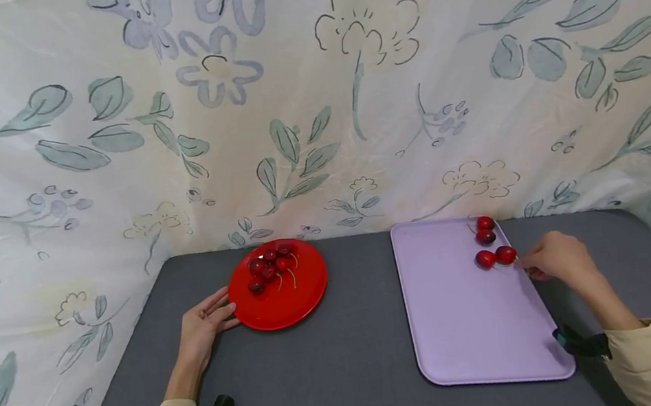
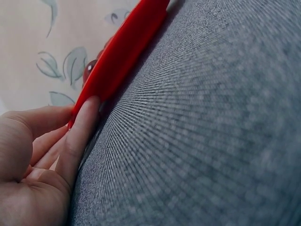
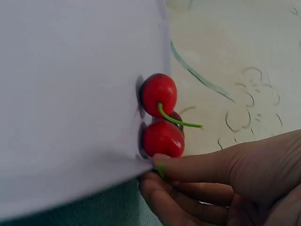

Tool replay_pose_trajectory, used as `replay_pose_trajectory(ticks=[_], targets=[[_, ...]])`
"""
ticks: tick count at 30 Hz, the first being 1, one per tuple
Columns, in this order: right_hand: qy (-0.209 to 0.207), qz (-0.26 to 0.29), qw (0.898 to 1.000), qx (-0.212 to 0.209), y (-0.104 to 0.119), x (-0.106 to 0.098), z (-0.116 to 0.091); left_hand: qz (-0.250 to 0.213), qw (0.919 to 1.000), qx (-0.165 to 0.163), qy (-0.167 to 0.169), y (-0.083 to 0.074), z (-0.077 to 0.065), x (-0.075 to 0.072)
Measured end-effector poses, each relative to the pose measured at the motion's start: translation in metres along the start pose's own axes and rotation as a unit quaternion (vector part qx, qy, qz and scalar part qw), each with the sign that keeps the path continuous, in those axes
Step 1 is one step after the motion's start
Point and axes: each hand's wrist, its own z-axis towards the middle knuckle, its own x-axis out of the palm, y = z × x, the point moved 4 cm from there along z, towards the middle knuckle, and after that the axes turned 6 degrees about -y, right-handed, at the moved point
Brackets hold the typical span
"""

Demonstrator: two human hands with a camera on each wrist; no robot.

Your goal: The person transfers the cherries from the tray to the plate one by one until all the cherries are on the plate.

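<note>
At the left, my left hand pinches the near-left rim of a round red plate. The left wrist view shows the thumb and fingers of my left hand on either side of the plate's edge. Several dark red cherries lie together on the plate, some with stems. My right hand is at the right rim of a lilac tray, pinching the green stem of a cherry. Another cherry with a curved stem lies beside it.
Two more cherries lie near the tray's far right corner. Dark grey cloth covers the table under plate and tray. A floral curtain hangs behind the table's far edge.
</note>
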Motion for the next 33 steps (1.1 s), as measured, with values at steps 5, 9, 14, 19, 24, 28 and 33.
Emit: replay_pose_trajectory(ticks=[5, 9, 14, 19, 24, 28, 33], targets=[[0.03, 0.069, 0.997, 0.019, -0.013, -0.006, 0.002, 0.004, 1.0, 0.0, -0.001, 0.0, 0.0, 0.001], [0.069, 0.14, 0.988, 0.019, -0.019, -0.012, 0.003, 0.005, 1.0, 0.002, -0.002, 0.0, 0.0, 0.002], [0.106, 0.195, 0.975, 0.015, -0.022, -0.016, 0.001, 0.0, 0.9999, 0.011, 0.007, 0.0, -0.001, 0.004], [0.133, 0.229, 0.964, 0.006, -0.018, -0.013, -0.001, 0.004, 0.9999, 0.013, 0.008, 0.0, -0.002, 0.005], [0.147, 0.278, 0.949, -0.008, -0.003, -0.003, -0.003, 0.013, 0.9998, 0.01, 0.006, 0.001, -0.001, 0.006], [0.154, 0.313, 0.937, -0.024, 0.015, 0.007, -0.003, 0.015, 0.9998, 0.012, 0.009, 0.001, 0.0, 0.004], [0.152, 0.335, 0.929, -0.046, 0.045, 0.017, 0.0, 0.016, 0.9998, 0.008, 0.002, 0.001, 0.0, 0.001]])
